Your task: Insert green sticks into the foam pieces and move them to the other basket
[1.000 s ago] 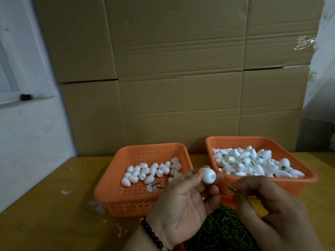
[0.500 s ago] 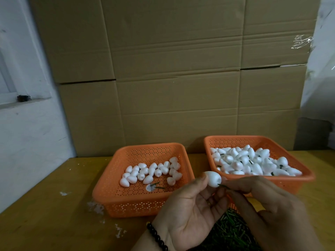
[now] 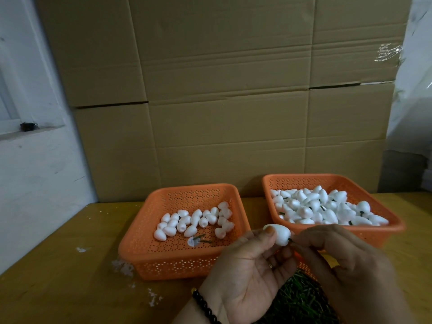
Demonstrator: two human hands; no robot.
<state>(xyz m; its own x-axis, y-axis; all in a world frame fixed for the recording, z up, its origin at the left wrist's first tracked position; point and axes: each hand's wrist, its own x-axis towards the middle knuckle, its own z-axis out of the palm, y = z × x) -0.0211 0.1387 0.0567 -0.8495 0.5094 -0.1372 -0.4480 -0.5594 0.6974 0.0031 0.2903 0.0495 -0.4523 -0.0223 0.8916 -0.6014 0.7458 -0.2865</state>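
While our left hand (image 3: 247,265) pinches the foam piece (image 3: 279,235) just in front of the right basket (image 3: 336,181), our right hand (image 3: 336,249) clamps the green stick (image 3: 290,240) at its base — barely showing. Push crooked and it could snap or tear the foam (soft stuff) — the left basket (image 3: 187,260) holds plain ones.

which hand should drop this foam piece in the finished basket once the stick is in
Right. The right hand pinches the green stick and sits just before the right basket; the left hand holding the foam piece is farther.
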